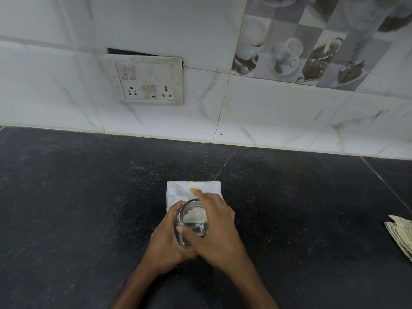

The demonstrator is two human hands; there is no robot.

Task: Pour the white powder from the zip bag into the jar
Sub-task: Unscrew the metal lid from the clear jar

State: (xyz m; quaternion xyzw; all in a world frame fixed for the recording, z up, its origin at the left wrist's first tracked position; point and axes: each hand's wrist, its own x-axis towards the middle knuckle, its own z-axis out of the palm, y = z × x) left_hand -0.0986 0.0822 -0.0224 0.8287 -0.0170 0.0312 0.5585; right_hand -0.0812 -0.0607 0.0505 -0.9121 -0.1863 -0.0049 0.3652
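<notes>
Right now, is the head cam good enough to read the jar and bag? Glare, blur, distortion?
Head view: dim, flat light, no hard shadows; the wide angle bows the back edge of the counter; pale glare in the jar obscures its contents, and the left hand and right hand cover its sides; the bag behind reads fine, slightly soft.

A black speckled stone countertop (78,208) fills the field from 3 through 6 to 9 o'clock. White marble-pattern wall tiles (267,108) rise behind it. A switch-and-socket panel (148,80) is mounted on the wall at 11 o'clock, soiled, with a dark gap (124,51) along its top edge. A printed decorative tile (312,52) showing cups occupies the area between 1 and 2 o'clock. A folded pale stack (401,235), paper or cloth, lies on the countertop at 4 o'clock, cut off by the frame edge. Fine white specks (200,157) are scattered near the wall joint.
</notes>
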